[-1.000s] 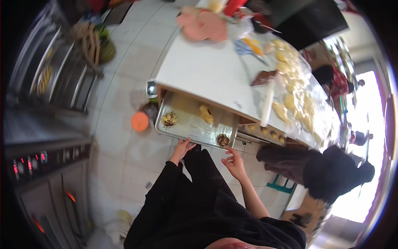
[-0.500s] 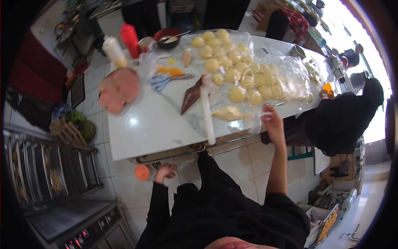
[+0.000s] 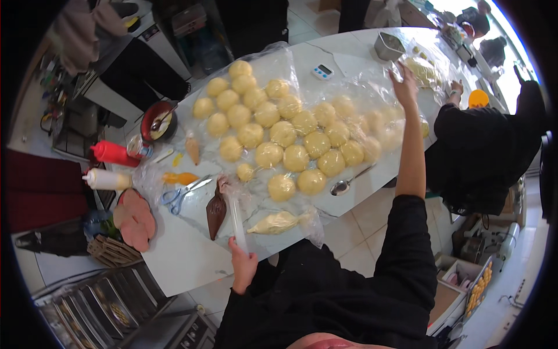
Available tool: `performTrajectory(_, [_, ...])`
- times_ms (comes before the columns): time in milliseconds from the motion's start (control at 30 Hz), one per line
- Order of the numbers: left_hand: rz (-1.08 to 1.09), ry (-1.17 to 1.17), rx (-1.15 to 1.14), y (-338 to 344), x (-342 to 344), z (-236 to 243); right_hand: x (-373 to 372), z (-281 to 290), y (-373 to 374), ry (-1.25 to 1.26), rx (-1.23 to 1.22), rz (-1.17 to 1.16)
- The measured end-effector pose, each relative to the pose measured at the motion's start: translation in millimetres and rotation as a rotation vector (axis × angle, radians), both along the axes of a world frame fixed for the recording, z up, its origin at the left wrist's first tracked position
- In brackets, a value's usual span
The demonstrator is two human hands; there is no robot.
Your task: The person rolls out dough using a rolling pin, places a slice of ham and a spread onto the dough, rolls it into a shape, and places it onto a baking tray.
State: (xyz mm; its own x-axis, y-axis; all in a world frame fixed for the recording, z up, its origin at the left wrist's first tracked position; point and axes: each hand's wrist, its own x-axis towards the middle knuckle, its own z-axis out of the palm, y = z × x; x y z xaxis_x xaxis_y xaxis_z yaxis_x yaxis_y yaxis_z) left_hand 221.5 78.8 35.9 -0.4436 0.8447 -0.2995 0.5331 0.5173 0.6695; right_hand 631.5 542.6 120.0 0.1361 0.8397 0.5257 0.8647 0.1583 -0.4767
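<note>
White rod (image 3: 235,218), lower centre of the frame, and the left hand (image 3: 244,262) was right at its near end!
Its fingers flanked the rod, though I couldn't tell if they gripped. Over at upper right, the right hand (image 3: 405,87) was at the clear plastic sheet (image 3: 363,87), fingers parted, any pinch unclear. Pale dough balls (image 3: 283,134) crowded the middle of the worktop (image 3: 186,250).

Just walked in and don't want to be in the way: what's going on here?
A person's left hand holds the near end of a white rod. Their right hand is by the clear plastic spread over many round dough balls on the table; whether it grips the plastic is unclear.
</note>
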Motion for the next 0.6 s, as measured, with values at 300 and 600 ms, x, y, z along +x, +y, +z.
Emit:
performTrajectory(300, [0.075,-0.018,0.006,-28.8,-28.8,17.4,102.6,-66.0,-94.0,0.257,-0.286,-0.224])
performTrajectory(600, [0.091,-0.177,0.28,11.2,-14.4,27.3,47.1,-27.8,-5.3,0.405,-0.566,0.22])
